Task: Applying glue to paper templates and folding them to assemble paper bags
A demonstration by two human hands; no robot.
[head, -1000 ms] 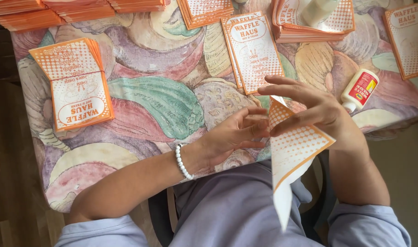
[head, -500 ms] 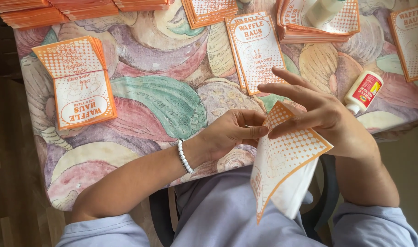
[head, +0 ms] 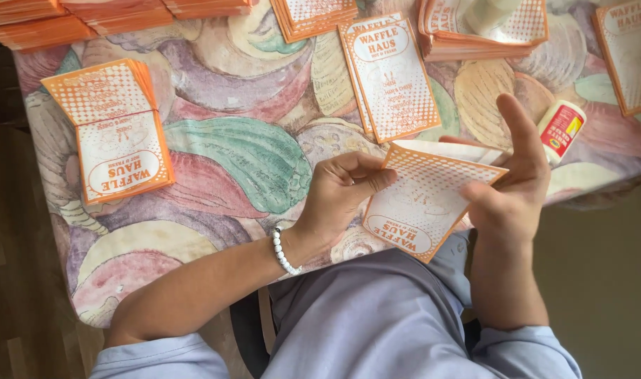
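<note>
Left hand (head: 345, 186): pinches the paper bag's left edge, steadying it.
Right hand (head: 511, 189): grips the bag's right side, forefinger raised clear.
Paper bag (head: 422, 207): orange-and-white, dotted, flat, held tilted over the worktop's (head: 250, 151) near edge, above the lap.
Glue stick (head: 561, 130): lies near the right edge.

table (head: 215, 161): pastel swirl-patterned cloth | floor (head: 15, 281): dark wood planks, left | light: soft daylight
</note>
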